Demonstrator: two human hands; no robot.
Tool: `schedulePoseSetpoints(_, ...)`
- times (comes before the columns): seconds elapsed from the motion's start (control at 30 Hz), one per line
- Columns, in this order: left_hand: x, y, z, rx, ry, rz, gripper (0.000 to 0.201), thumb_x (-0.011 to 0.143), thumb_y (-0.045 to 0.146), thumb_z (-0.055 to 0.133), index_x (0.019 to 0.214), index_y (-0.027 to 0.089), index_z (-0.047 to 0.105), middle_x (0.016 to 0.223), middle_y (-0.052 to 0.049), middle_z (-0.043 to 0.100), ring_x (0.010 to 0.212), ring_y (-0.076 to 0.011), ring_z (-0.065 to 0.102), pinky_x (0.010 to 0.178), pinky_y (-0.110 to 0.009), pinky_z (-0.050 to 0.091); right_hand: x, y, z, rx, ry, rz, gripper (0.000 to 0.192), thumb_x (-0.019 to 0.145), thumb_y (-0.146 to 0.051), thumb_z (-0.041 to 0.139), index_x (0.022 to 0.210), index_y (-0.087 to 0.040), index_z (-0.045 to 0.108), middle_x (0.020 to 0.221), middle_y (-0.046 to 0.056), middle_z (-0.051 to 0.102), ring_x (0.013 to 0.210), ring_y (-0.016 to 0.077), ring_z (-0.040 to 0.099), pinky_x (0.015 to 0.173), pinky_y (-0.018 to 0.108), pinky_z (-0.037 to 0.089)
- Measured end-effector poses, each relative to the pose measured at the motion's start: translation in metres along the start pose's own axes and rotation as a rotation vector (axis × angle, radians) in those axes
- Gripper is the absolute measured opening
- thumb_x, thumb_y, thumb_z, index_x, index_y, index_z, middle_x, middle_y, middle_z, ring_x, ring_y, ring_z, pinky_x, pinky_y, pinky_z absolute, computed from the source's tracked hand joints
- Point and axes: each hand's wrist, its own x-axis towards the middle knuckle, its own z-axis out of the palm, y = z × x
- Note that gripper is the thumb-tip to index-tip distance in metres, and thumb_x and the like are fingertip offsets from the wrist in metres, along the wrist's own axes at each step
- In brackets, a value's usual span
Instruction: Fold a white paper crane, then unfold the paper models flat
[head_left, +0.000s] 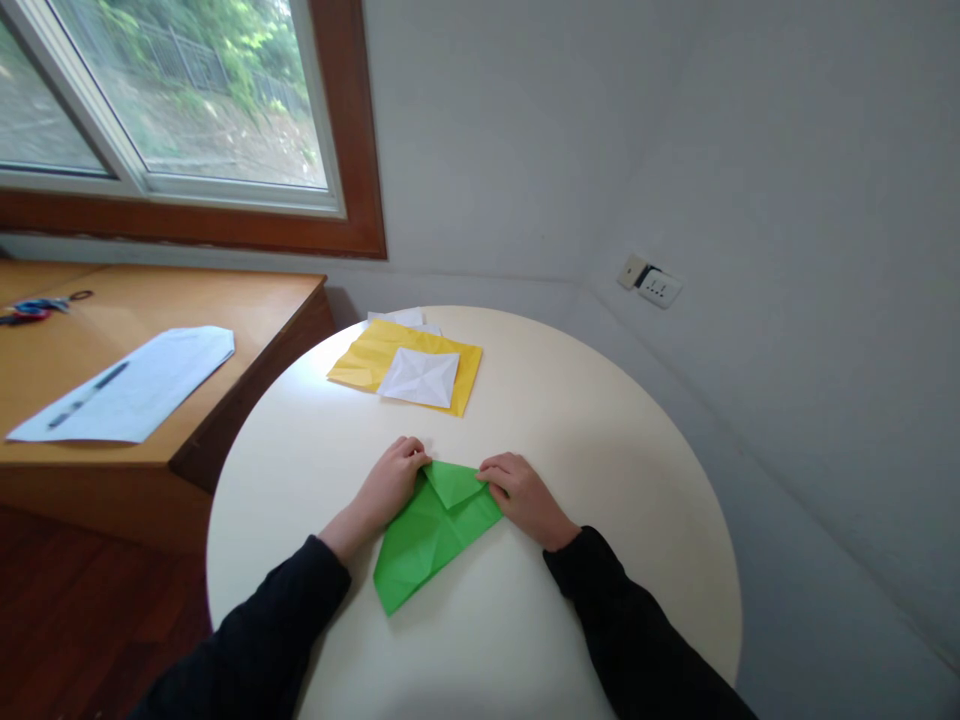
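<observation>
Nearest, at about 6 o'clock on the round table (615,420), the green paper (427,535) lies flat and partly folded, its top flap turned down. The left hand (391,482) at 10 o'clock of the sheet and the right hand (525,495) at 2 o'clock each rest curled fingertips on that flap's corners, pinning rather than gripping; this looks like creasing a fold, which would call for firm, even pressure along the edge. Farther off, at 12 o'clock, a yellow sheet (367,365) carries a white folded square (420,378), and a white envelope (135,390) lies on the desk (247,300) at 10 o'clock.
</observation>
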Motion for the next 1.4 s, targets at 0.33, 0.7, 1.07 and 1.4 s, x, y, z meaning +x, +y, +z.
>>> schedulePoseSetpoints(0.33, -0.012, 0.026, -0.009, 0.268, -0.145, 0.030, 0.045, 0.069, -0.003, 0.041, 0.109, 0.004, 0.060, 0.118, -0.019, 0.056, 0.111, -0.0257, 0.050, 0.097, -0.040, 0.042, -0.001, -0.007, -0.005, -0.080, -0.061, 0.008, 0.028, 0.073, 0.004, 0.049, 0.084, -0.017, 0.063, 0.088, 0.006, 0.066, 0.083, 0.0190, 0.059, 0.073, 0.033, 0.046)
schedulePoseSetpoints(0.7, -0.035, 0.035, -0.010, 0.165, -0.282, 0.172, 0.045, 0.091, 0.034, 0.033, 0.133, 0.018, 0.040, 0.138, -0.014, 0.042, 0.129, -0.0270, 0.035, 0.105, -0.051, 0.029, -0.003, -0.016, -0.015, 0.043, -0.082, 0.101, 0.028, 0.076, -0.001, 0.048, 0.094, -0.017, 0.063, 0.097, 0.007, 0.065, 0.093, 0.0194, 0.058, 0.083, 0.036, 0.045)
schedulePoseSetpoints(1.07, -0.037, 0.029, -0.011, 0.088, -0.306, 0.169, 0.045, 0.091, 0.035, 0.033, 0.135, 0.027, 0.035, 0.143, -0.011, 0.035, 0.132, -0.0249, 0.028, 0.107, -0.053, 0.022, -0.021, -0.027, -0.037, 0.136, -0.194, 0.115, 0.053, 0.066, -0.028, 0.073, 0.115, -0.022, 0.056, 0.122, 0.011, 0.055, 0.116, 0.0253, 0.047, 0.096, 0.043, 0.037)
schedulePoseSetpoints(1.4, -0.038, 0.026, -0.021, -0.033, -0.354, 0.128, 0.040, 0.092, 0.035, 0.033, 0.127, 0.025, 0.048, 0.142, -0.012, 0.035, 0.133, -0.0238, 0.027, 0.109, -0.052, 0.016, -0.019, -0.030, -0.029, 0.128, -0.180, 0.054, 0.031, 0.075, -0.025, 0.065, 0.106, -0.022, 0.062, 0.114, 0.010, 0.061, 0.113, 0.0234, 0.052, 0.095, 0.043, 0.038)
